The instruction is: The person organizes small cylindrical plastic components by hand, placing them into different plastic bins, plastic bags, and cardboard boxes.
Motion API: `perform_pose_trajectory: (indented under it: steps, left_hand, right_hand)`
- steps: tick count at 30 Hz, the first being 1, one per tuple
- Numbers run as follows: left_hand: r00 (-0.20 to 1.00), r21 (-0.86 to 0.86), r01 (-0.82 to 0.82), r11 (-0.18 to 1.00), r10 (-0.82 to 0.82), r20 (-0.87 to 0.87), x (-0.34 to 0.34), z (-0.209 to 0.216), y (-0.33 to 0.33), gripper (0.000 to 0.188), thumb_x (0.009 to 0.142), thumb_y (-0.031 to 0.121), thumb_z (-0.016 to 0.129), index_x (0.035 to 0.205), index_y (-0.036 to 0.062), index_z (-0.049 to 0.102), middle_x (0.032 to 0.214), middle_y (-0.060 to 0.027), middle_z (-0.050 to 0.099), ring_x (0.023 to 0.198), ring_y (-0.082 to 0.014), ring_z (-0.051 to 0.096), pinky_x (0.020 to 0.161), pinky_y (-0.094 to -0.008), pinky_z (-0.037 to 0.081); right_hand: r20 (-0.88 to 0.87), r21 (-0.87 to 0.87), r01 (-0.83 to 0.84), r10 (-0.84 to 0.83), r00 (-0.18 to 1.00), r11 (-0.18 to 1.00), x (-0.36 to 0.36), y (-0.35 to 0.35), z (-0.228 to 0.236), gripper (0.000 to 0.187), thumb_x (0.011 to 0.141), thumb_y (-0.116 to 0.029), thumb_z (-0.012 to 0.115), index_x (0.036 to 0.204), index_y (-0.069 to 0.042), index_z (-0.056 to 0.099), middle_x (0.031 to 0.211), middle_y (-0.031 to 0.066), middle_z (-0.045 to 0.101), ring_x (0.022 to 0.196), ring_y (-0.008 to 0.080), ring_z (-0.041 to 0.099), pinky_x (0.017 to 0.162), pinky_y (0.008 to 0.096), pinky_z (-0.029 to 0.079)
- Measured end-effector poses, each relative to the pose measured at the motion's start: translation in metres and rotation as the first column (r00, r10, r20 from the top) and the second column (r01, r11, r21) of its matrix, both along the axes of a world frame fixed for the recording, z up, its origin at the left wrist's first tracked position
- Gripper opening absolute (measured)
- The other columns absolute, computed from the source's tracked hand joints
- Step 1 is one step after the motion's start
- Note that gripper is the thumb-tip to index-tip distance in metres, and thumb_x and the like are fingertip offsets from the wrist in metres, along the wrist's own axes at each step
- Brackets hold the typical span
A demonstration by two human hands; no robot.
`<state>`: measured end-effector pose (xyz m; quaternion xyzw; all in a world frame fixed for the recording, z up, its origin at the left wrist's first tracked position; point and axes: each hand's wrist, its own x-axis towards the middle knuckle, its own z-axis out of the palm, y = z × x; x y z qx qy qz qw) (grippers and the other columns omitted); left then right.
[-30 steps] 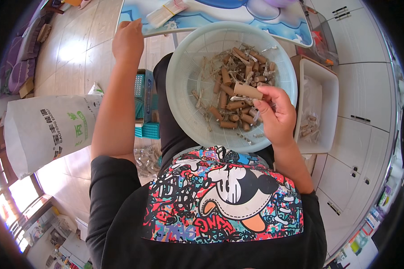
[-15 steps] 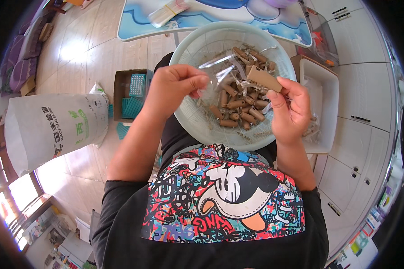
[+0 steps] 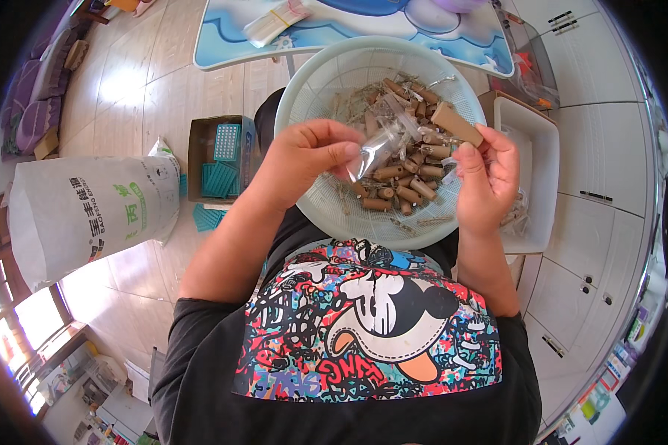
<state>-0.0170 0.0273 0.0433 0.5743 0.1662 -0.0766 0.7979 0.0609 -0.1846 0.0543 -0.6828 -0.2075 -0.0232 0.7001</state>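
Observation:
My left hand (image 3: 310, 159) pinches the edge of a small clear plastic bag (image 3: 378, 150), which hangs shiny and crinkled over the basket. My right hand (image 3: 490, 172) grips a flat tan rectangular piece (image 3: 456, 124) between thumb and fingers, its far end tilted up to the left. What the tan piece is made of I cannot tell. Below both hands, a round pale green mesh basket (image 3: 288, 96) rests on my lap. Many short brown cylinders (image 3: 421, 190) lie heaped in it, mixed with small clear wrapped strips (image 3: 430, 221).
A blue patterned table (image 3: 234, 52) stands beyond the basket, bearing a banded bundle of clear bags (image 3: 276, 22). At the right is a white bin (image 3: 548, 178) with plastic inside. To the left are a cardboard box (image 3: 196, 159) of teal trays (image 3: 219, 179) and a large white sack (image 3: 89, 211).
My left hand has moved slightly right and down with the bag, bringing it nearer the tan piece. The right hand has shifted a little to the right, and the tan piece is tilted more steeply.

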Motion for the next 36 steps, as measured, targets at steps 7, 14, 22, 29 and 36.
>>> perform_pose_trajectory:
  steps: [7, 14, 22, 29, 36]
  left_hand:
    - [0.8, 0.796, -0.578, -0.179, -0.317, 0.509, -0.006, -0.004, 0.023, 0.019, 0.066, 0.006, 0.061, 0.083, 0.0129, 0.063, 0.087, 0.0021, 0.059, 0.081, -0.0216, 0.055, 0.072, -0.0339, 0.042]
    - [0.918, 0.946, -0.324, -0.009, -0.243, 0.312, -0.04, -0.006, 0.032, 0.013, 0.07, 0.011, 0.063, 0.083, 0.0071, 0.063, 0.096, -0.0067, 0.056, 0.084, -0.0252, 0.055, 0.075, -0.0361, 0.043]
    - [0.936, 0.566, -0.325, 0.757, 0.344, 0.078, -0.036, -0.025, 0.045, 0.016, 0.074, 0.007, 0.063, 0.087, -0.001, 0.058, 0.088, -0.0098, 0.059, 0.071, -0.0134, 0.057, 0.062, -0.0248, 0.046]
    - [0.955, 0.593, -0.227, 0.773, 0.296, -0.021, -0.041, -0.005, 0.06, 0.016, 0.074, 0.001, 0.063, 0.087, -0.0032, 0.054, 0.071, -0.0045, 0.059, 0.064, -0.0088, 0.056, 0.059, -0.0215, 0.047]
    - [0.95, 0.164, -0.313, 0.935, 0.312, 0.035, -0.021, 0.008, 0.014, 0.007, 0.078, 0.0, 0.059, 0.08, -0.0017, 0.052, 0.072, -0.0086, 0.06, 0.062, -0.0122, 0.059, 0.057, -0.0208, 0.049]
  right_hand:
    - [-0.146, 0.051, 0.024, -0.016, 0.989, 0.998, 0.001, -0.005, -0.002, 0.024, 0.083, -0.007, 0.056, 0.104, 0.001, 0.048, 0.077, 0.0045, 0.055, 0.059, 0.005, 0.044, 0.051, 0.0158, 0.034]
    - [-0.199, 0.067, -0.026, 0.039, 0.979, 0.997, 0.001, -0.007, -0.008, 0.025, 0.081, -0.005, 0.059, 0.104, 0.0, 0.049, 0.079, 0.0028, 0.055, 0.065, 0.0062, 0.051, 0.052, 0.0163, 0.037]
    - [0.075, -0.108, -0.103, 0.111, 0.991, 0.989, -0.008, 0.002, -0.01, 0.025, 0.078, 0.002, 0.06, 0.102, -0.001, 0.053, 0.078, 0.004, 0.056, 0.066, 0.0106, 0.054, 0.058, 0.0199, 0.043]
    - [0.502, -0.323, -0.066, 0.229, 0.834, 0.944, -0.003, 0.002, -0.004, 0.022, 0.074, 0.006, 0.059, 0.095, 0.0, 0.056, 0.072, 0.0111, 0.057, 0.06, 0.022, 0.055, 0.055, 0.0275, 0.045]
    - [0.345, -0.174, -0.088, 0.145, 0.927, 0.981, -0.011, 0.003, -0.005, 0.021, 0.079, 0.005, 0.056, 0.099, 0.001, 0.053, 0.08, 0.0096, 0.057, 0.063, 0.0134, 0.054, 0.057, 0.0225, 0.044]
